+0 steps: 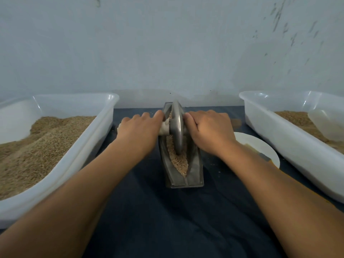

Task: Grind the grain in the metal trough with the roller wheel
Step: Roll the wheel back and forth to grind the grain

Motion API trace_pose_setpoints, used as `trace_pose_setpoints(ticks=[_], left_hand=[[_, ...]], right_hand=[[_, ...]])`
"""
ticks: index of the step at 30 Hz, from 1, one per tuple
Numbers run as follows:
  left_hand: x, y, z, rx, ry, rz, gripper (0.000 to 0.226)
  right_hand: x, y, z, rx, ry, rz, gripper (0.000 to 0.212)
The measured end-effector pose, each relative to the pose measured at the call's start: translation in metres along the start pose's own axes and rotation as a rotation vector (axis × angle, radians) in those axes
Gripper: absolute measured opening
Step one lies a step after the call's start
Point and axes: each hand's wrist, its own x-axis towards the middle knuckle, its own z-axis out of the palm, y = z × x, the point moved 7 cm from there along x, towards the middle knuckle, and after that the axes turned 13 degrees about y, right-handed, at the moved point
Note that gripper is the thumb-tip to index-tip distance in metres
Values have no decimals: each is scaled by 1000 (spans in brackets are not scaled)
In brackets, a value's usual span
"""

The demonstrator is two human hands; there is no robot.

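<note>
**Both hands on the roller axle, wheel seated in trough**

Fingers point(147, 116) of the left hand point(138, 132) curl over the pale handle point(164, 128) on the wheel's left; the right hand point(209, 131) grips the opposite end, handle itself hidden. The roller wheel point(177, 127) stands upright between the hands, a thin grey metal disc, rim down in the grain point(178, 157). Grain is tan, coarse, crushed. The metal trough point(183, 175) is a narrow, V-sided boat shape on dark cloth point(167, 220) over the desk. Two translucent white plastic tubs point(89, 138) of brown grain flank it. White plate point(260, 146) sits under the right wrist.
</note>
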Motion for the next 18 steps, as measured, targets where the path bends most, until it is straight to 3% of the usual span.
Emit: trace_pose_setpoints(ticks=[11,18], left_hand=[[51,-8,26,79,148,3,61],[61,-7,28,103,192,20,73]], right_hand=[[45,26,49,-25,-208,78,37],[52,34,56,-53,-209,126,38]])
